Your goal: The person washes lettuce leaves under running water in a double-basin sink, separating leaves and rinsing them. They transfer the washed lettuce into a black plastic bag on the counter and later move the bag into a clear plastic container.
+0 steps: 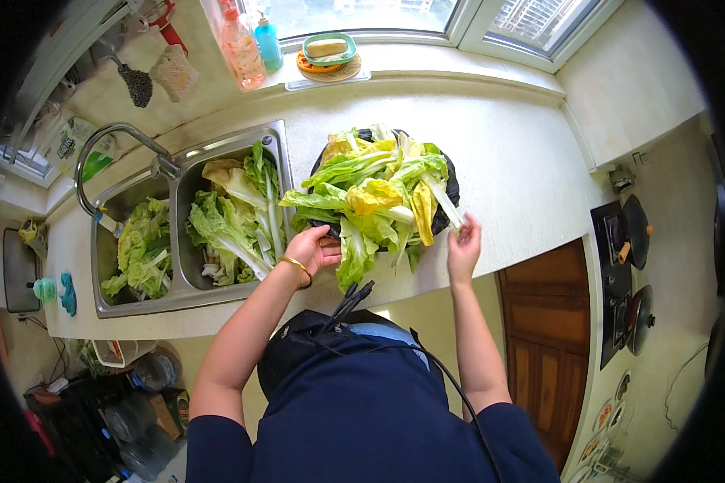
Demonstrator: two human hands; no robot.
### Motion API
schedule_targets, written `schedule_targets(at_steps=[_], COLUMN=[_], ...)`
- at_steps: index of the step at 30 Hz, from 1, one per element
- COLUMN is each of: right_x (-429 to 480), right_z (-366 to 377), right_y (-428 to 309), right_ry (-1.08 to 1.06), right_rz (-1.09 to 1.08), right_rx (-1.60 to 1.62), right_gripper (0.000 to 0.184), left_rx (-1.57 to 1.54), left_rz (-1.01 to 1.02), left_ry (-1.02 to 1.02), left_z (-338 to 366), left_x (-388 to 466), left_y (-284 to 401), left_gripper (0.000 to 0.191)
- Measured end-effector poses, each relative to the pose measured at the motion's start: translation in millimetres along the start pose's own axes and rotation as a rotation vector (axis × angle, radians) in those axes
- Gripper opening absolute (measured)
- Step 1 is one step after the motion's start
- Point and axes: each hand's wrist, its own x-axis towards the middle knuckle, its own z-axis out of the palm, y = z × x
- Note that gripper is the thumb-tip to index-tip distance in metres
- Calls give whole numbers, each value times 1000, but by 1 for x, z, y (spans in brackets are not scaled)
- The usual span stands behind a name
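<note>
A heap of yellowing leafy greens [374,193] overflows a container lined with a black plastic bag [453,181] on the counter in front of me. My left hand [317,249], with a gold-coloured bangle at the wrist, grips the bag's near left edge between thumb and fingers. At the near right edge is my right hand [464,247], slightly blurred, its fingertips against the end of a pale leaf stalk [442,199]. Whether they pinch the stalk or the bag is unclear. One long leaf [356,253] droops over the near side, between my hands.
Left of the heap, a double-bowl steel sink [287,181] holds more leafy greens [232,217] in both bowls, under a curved faucet [121,128]. Pump bottles [241,51] and a soap dish [329,51] line the windowsill. A gas stove [610,271] with pans stands right.
</note>
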Motion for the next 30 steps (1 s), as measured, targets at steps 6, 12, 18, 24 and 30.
schedule_targets(at_steps=[6,12,18,24,30], right_x=[77,26,14,30,121], right_z=[60,98,97,44,45], right_y=[-80,-52,-63,-134,-120], right_ry=[-594,-776,-913,-940,-630], right_rz=[185,-585,-386,-302,-53], right_rx=[8,-550,-365,-501,-432], right_gripper=[56,25,26,23,26], left_rx=[-17,-206,-261,-189,-169], left_rz=[26,133,249,238,213], left_ry=[-45,-100,3,257,189], left_z=[4,16,53,53,58], left_x=[2,-1,45,64,62], left_y=[-3,16,5,1,3], left_gripper=[21,31,29,32,33])
